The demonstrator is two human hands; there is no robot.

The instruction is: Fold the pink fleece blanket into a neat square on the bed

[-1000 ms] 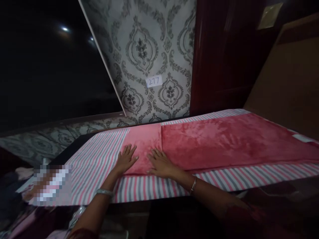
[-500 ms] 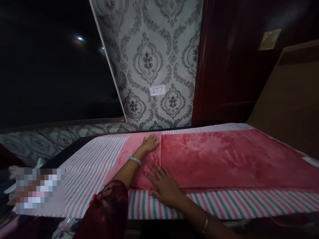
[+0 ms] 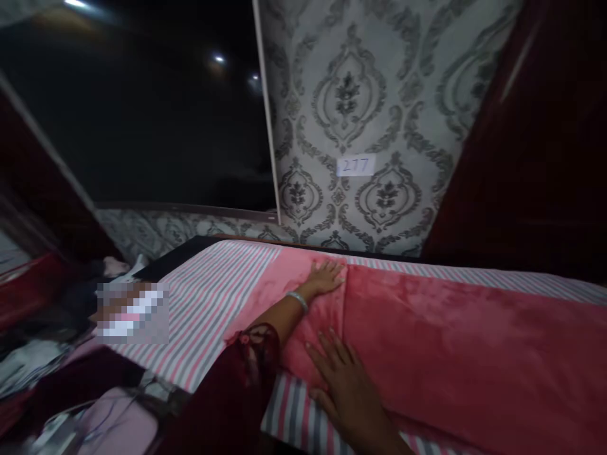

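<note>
A pinkish-red plush cloth (image 3: 455, 341) lies folded on a striped sheet (image 3: 203, 284) of pink, grey and white. My left hand (image 3: 326, 277) rests flat on the folded flap at the far side, fingers spread beside the flap's edge. Nearer to me, my right hand (image 3: 348, 388) lies palm down across the front part of the flap, its fingers also apart. Neither hand grips anything. The cloth's right end runs out of view.
A large dark television screen (image 3: 190, 107) stands at the back left. Patterned wallpaper (image 3: 348, 95) carries a paper label (image 3: 355, 165) reading 277. Dark red wood panelling (image 3: 531, 158) is at the right. Clutter, including a pink item (image 3: 118, 420), sits at the lower left.
The view has swung left, so the scene sits further right and more clutter shows at the left. Both hands stay flat on the flap, with little visible movement over the cloth.
</note>
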